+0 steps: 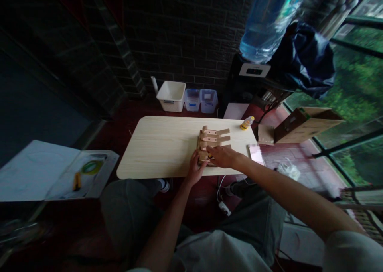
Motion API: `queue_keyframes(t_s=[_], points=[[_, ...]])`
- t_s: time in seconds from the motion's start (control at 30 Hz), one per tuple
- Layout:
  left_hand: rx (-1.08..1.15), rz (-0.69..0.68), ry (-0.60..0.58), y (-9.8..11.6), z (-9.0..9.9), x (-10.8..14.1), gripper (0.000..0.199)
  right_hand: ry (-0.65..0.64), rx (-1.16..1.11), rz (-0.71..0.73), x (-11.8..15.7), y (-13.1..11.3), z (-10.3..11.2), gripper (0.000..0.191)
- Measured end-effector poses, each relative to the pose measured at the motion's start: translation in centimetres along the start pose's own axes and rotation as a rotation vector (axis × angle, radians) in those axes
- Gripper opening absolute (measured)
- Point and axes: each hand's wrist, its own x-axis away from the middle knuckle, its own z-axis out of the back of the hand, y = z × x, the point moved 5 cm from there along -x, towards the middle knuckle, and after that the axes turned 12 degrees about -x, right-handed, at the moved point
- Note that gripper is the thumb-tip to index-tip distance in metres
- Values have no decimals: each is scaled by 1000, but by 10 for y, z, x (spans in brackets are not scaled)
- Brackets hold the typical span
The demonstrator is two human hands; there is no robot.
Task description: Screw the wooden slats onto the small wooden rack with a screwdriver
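A wooden piece with several parallel slats (212, 138) lies on the light wood table (161, 144), right of its middle. My left hand (196, 169) is closed around the near left corner of the wooden piece. Across its near part reaches my right hand (222, 156), fingers bent together over something small with a bit of yellow, mostly hidden. A clear bottle with a yellow cap and base (247, 123) is at the table's back right corner.
White and clear bins (171, 96) stand on the floor behind the table. A water dispenser (254, 69) is behind right, cardboard boxes (303, 124) at the right. An open white box (98, 172) with tools sits at the left. A pale flat object (256, 154) lies at the table's right edge.
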Motion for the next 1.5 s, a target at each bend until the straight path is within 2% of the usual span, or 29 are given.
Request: queue_keyframes(t_s=[0.17,0.3,0.43,0.57,0.7,0.8,0.9,1.07,1.2,1.33,1.5], points=[[-2,13,-10,0,1,0,40,45,-64,159,2,0,-6,34],[2,35,-31,1,2,-1,43,160,-295,250,3,2,-12,30],[9,72,-56,-2,1,-1,45,243,-473,167,3,6,-22,21],[-4,121,-78,-7,-1,2,49,291,-484,27,3,8,-36,28],[-12,112,-79,-6,2,2,46,413,-547,58,6,9,-48,35],[-6,112,-89,-4,3,1,45,538,-638,54,8,16,-56,32],[1,111,-88,-3,4,1,48,601,-684,19,9,21,-63,30],[12,118,-71,-3,3,2,50,613,-683,5,14,21,-63,40],[17,115,-82,-2,4,2,50,552,-608,51,21,15,-56,53],[9,110,-77,-2,5,2,48,537,-591,87,23,11,-51,51],[8,95,-74,-2,5,1,48,549,-581,53,18,12,-56,44]])
